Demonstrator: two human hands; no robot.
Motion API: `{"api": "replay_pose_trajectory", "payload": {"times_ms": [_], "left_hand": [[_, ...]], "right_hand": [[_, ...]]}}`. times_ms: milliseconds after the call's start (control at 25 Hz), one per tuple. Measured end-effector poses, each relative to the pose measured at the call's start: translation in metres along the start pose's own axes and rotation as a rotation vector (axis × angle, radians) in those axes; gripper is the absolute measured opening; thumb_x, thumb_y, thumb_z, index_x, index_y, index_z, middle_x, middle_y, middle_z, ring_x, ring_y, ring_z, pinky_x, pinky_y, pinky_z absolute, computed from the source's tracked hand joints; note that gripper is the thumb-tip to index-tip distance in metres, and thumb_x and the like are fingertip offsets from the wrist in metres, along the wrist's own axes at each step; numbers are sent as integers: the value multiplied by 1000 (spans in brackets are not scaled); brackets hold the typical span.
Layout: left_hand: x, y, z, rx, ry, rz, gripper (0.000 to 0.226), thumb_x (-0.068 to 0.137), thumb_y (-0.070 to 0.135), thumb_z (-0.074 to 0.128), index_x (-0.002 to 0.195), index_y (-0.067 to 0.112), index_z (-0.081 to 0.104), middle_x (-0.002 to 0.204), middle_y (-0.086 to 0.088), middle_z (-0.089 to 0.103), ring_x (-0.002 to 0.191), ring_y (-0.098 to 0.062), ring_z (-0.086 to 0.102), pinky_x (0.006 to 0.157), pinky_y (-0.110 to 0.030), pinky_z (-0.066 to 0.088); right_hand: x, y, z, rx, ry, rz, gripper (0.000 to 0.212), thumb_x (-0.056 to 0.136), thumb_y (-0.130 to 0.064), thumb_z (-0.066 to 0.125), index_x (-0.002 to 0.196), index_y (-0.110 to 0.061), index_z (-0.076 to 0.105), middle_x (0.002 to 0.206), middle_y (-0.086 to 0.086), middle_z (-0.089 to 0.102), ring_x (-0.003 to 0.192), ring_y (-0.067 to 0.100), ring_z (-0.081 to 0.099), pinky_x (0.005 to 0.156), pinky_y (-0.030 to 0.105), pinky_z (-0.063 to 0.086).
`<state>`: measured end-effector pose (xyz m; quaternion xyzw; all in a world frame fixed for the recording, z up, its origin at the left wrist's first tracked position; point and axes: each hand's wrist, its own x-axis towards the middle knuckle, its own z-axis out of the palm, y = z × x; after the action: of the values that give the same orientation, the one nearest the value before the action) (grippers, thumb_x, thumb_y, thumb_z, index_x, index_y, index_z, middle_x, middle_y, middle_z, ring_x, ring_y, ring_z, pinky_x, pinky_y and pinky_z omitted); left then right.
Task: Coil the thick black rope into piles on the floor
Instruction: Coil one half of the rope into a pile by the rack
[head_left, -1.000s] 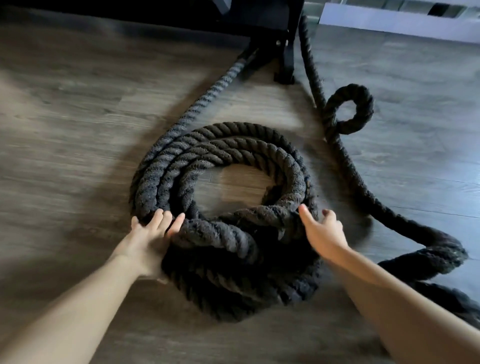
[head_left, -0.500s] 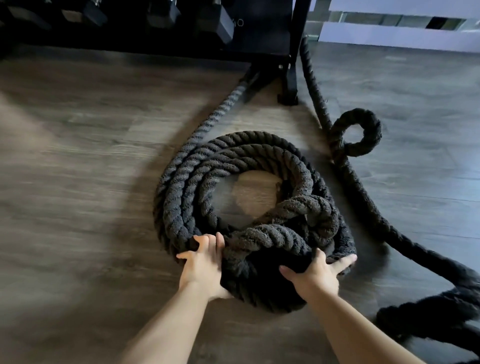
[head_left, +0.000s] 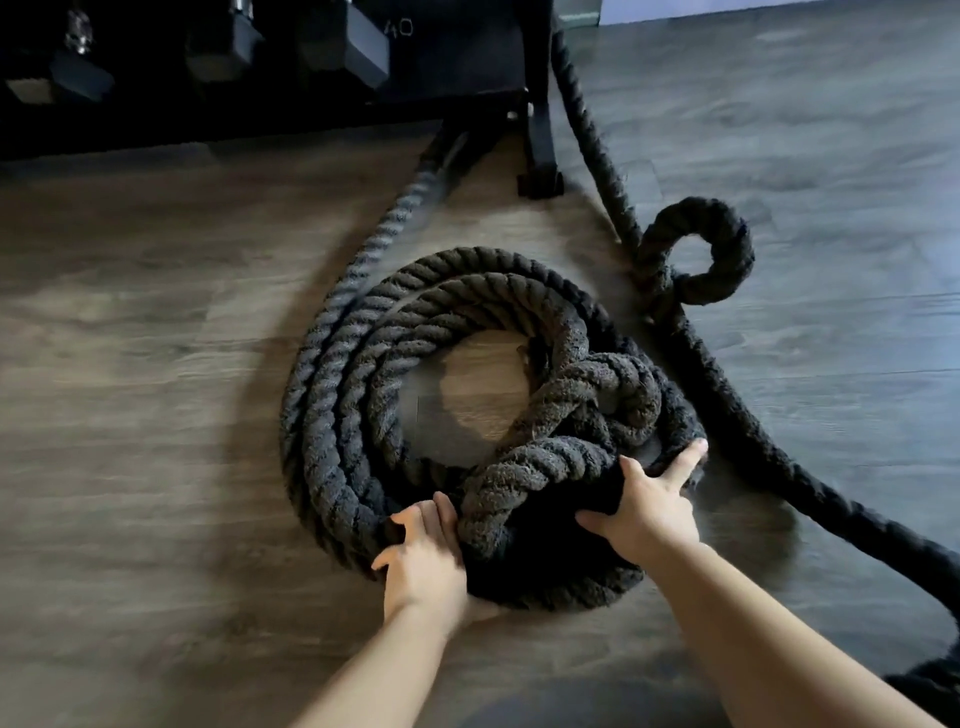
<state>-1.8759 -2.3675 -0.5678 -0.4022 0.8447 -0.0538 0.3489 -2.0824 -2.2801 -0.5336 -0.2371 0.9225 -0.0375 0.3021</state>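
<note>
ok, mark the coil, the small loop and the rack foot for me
coil (head_left: 332, 415): head view, left side of the stacked turns.
small loop (head_left: 727, 244): head view, right arc of the loop.
rack foot (head_left: 540, 182): head view, black foot resting on the floor.

Lighting is dim and uneven. A bright patch falls on the floor (head_left: 156, 322) at left; upper background is near-black. Edges show blur and wide-angle curvature.
</note>
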Motion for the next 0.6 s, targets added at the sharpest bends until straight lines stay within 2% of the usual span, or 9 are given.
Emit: {"api": "replay_pose_trajectory", "payload": {"times_ms": [120, 200, 240, 320, 360, 400, 440, 560, 600], "left_hand": [[0, -25, -24, -43, -34, 186, 149, 56, 96, 48, 150, -7, -3, 133, -16, 30, 120, -35, 30, 79, -44, 52], [18, -67, -29, 61, 79, 458, 142, 57, 90, 59, 153, -1, 6, 136, -14, 33, 119, -31, 32, 91, -45, 47], [33, -92, -30, 181, 122, 583, 140, 58, 88, 61, 155, 3, 6, 144, -16, 29, 126, -35, 29, 99, -49, 39], [65, -134, -29, 359, 157, 695, 142, 58, 87, 61, 156, 9, -6, 161, -22, -6, 146, -41, -2, 113, -60, 13], [79, -147, -25, 358, 166, 711, 145, 56, 89, 59, 154, 10, -13, 158, -21, -24, 145, -40, -21, 114, -62, 0], [91, -152, -22, 296, 184, 716, 147, 54, 93, 54, 153, 10, -16, 156, -19, -29, 143, -36, -31, 114, -61, -7], [100, -153, -18, 199, 201, 708, 147, 52, 98, 49, 153, 11, -13, 158, -16, -23, 143, -31, -31, 115, -60, -8], [116, -147, -13, -32, 216, 606, 148, 44, 104, 40, 156, 11, 18, 164, -9, 14, 149, -18, -9, 118, -55, 5], [120, -147, -15, -91, 221, 562, 148, 44, 104, 42, 157, 11, 17, 164, -5, 12, 148, -14, -11, 118, -53, 2]], "right_hand": [[12, -8, -2, -58, -7, 15, 70, 70, -56, 79, 124, -28, 44, 145, 21, -42, 113, 44, 53, 92, 41, 50], [18, -10, -3, -100, -17, -5, 73, 70, -59, 77, 128, -29, 43, 144, 22, -43, 113, 43, 53, 91, 39, 50], [22, -10, -5, -122, -19, -22, 77, 71, -60, 75, 133, -30, 41, 144, 22, -44, 113, 43, 53, 92, 38, 49], [33, -9, -11, -158, -31, -61, 84, 72, -62, 74, 141, -32, 36, 143, 22, -45, 115, 42, 53, 96, 38, 47], [41, -10, -15, -171, -33, -81, 86, 71, -62, 74, 143, -33, 35, 142, 21, -46, 115, 42, 53, 98, 38, 47], [53, -13, -21, -179, -32, -102, 88, 71, -62, 74, 144, -33, 35, 143, 20, -46, 115, 42, 54, 99, 38, 46], [66, -16, -27, -177, -33, -122, 90, 70, -61, 76, 145, -32, 35, 143, 19, -47, 116, 42, 54, 100, 38, 46], [101, -28, -38, -55, 66, -187, 93, 68, -52, 82, 145, -29, 33, 149, 16, -40, 121, 44, 51, 102, 40, 44], [105, -36, -36, 49, 147, -173, 95, 69, -45, 85, 146, -28, 31, 153, 15, -33, 125, 45, 47, 103, 43, 43]]}}
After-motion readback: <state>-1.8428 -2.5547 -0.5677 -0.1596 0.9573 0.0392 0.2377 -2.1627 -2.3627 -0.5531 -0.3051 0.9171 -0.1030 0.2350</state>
